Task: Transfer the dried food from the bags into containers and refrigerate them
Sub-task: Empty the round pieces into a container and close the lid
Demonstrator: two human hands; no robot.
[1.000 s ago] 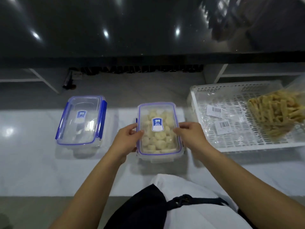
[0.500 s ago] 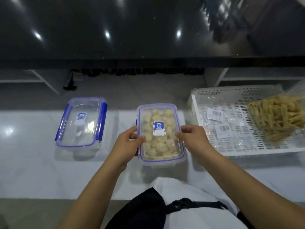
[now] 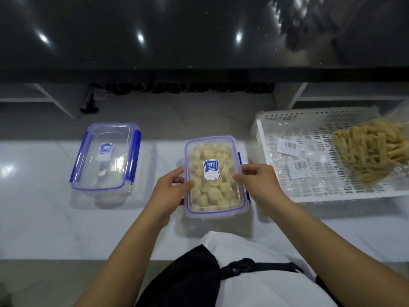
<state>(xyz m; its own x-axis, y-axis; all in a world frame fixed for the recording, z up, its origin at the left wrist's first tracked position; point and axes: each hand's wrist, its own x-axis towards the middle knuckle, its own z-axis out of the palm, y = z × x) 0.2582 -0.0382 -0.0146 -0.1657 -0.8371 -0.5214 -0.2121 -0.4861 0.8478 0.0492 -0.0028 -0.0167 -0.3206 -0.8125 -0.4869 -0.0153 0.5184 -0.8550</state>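
Filled container [image 3: 215, 173] on white glossy counter [image 3: 44, 218], gripped by left hand [image 3: 170, 189] and right hand [image 3: 257, 182]; black backsplash [image 3: 199, 29].

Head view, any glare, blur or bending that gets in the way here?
Head view: bright ceiling-light spots glare off the glossy black panel; a sheen whitens the counter at left; wide-angle bending curves the white basket; the filled container reads sharp.
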